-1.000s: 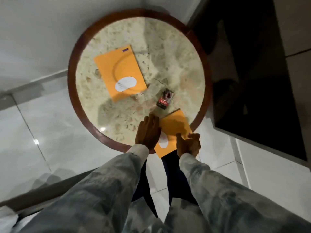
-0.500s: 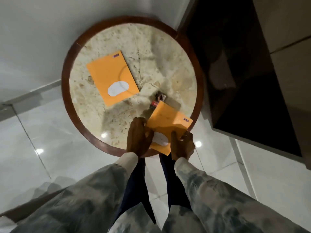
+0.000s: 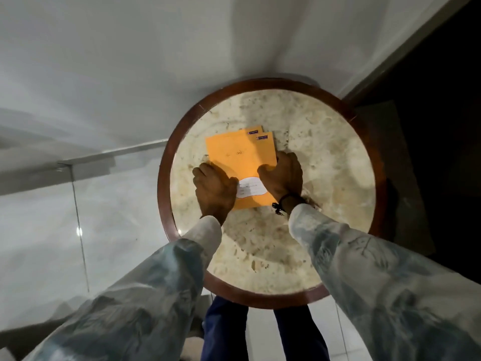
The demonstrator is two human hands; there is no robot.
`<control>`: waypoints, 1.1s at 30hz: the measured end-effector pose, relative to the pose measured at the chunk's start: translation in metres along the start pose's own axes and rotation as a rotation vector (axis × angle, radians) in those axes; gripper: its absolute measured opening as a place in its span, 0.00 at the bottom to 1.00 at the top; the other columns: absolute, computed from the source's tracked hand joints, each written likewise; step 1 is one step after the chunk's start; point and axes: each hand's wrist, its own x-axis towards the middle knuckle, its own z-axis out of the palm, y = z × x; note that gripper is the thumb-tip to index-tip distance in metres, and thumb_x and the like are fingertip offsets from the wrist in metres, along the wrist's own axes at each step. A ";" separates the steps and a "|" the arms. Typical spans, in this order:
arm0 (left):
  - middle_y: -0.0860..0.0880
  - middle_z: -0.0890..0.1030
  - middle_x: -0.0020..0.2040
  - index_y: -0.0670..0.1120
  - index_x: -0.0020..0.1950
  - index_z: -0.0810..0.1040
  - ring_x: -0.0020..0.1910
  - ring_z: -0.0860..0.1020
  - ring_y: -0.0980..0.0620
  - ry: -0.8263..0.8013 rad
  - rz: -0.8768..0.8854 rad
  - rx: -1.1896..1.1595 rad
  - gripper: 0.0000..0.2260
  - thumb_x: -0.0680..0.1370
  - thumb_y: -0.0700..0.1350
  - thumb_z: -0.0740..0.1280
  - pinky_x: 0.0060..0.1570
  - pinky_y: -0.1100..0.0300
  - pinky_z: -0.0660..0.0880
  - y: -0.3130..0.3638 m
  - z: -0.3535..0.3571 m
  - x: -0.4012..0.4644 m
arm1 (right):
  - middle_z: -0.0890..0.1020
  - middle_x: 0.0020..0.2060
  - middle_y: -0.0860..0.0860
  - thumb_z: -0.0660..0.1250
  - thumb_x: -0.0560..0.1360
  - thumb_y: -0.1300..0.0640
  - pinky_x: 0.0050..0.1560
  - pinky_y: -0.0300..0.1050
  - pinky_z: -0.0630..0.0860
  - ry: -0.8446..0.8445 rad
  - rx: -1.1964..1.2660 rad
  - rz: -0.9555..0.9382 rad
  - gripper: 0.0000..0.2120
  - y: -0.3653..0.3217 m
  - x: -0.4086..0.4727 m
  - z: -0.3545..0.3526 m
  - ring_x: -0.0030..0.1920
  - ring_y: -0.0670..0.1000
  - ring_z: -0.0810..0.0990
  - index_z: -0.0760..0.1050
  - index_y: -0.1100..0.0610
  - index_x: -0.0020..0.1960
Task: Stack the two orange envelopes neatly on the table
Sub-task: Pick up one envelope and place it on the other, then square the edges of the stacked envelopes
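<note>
Two orange envelopes lie one on top of the other near the middle of the round table point(image 3: 325, 162). The top envelope point(image 3: 242, 157) has a white oval label near its lower edge and a small sticker at its upper right corner. Only the far edge and sticker corner of the lower envelope point(image 3: 252, 130) peek out beyond it. My left hand point(image 3: 214, 190) grips the stack's lower left edge. My right hand point(image 3: 282, 175) holds its right edge, thumb on top. A dark cord circles my right wrist.
The table has a speckled beige stone top and a dark red wooden rim point(image 3: 162, 178). A dark cabinet or screen point(image 3: 429, 126) stands to the right. White glossy floor tiles point(image 3: 78, 230) lie to the left. My legs stand below the near rim.
The envelope held at the table's near edge now lies on top of the other one. Both hands moved forward onto the stack. The small red-and-black object is no longer in sight.
</note>
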 end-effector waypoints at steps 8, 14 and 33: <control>0.36 0.72 0.69 0.39 0.68 0.68 0.69 0.73 0.36 -0.162 -0.218 -0.578 0.24 0.76 0.39 0.74 0.67 0.38 0.74 0.006 -0.009 0.033 | 0.80 0.49 0.58 0.70 0.72 0.48 0.41 0.45 0.73 -0.033 0.034 -0.015 0.15 -0.011 0.024 0.008 0.49 0.61 0.79 0.78 0.60 0.46; 0.43 0.74 0.49 0.37 0.60 0.62 0.48 0.75 0.49 -0.225 0.287 -0.685 0.15 0.80 0.28 0.65 0.49 0.48 0.75 0.000 -0.023 0.024 | 0.79 0.44 0.52 0.68 0.77 0.59 0.47 0.47 0.71 -0.181 0.602 0.123 0.01 -0.041 0.053 -0.015 0.47 0.55 0.77 0.77 0.57 0.48; 0.42 0.77 0.61 0.38 0.68 0.64 0.56 0.78 0.51 0.140 0.235 -0.552 0.22 0.79 0.44 0.70 0.54 0.60 0.75 -0.025 -0.017 0.015 | 0.83 0.56 0.53 0.71 0.72 0.62 0.51 0.48 0.81 0.099 0.358 -0.306 0.22 -0.044 -0.004 0.002 0.53 0.55 0.83 0.69 0.56 0.64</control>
